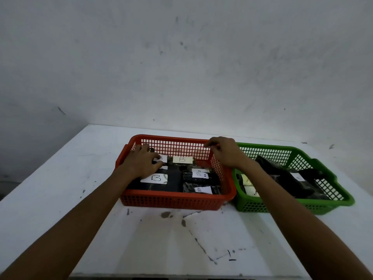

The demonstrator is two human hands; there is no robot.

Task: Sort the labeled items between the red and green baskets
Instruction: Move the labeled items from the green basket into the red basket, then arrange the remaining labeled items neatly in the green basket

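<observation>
A red basket (171, 200) stands mid-table and holds several black packets with white labels marked B, such as a large one (155, 178) and one at the back (182, 159). My left hand (141, 161) reaches into its far left corner and grips a small black labelled packet (162, 158), the thumb across its label. My right hand (225, 152) hovers over the red basket's far right corner with loosely curled fingers and holds nothing. A green basket (282, 208) stands right beside it and holds black packets (290, 181); my right forearm hides part of them.
Both baskets sit on a white, scuffed table (181, 239) pushed against a grey wall (181, 67). Bare tabletop lies in front of the baskets and to the left of the red one. The green basket lies near the table's right side.
</observation>
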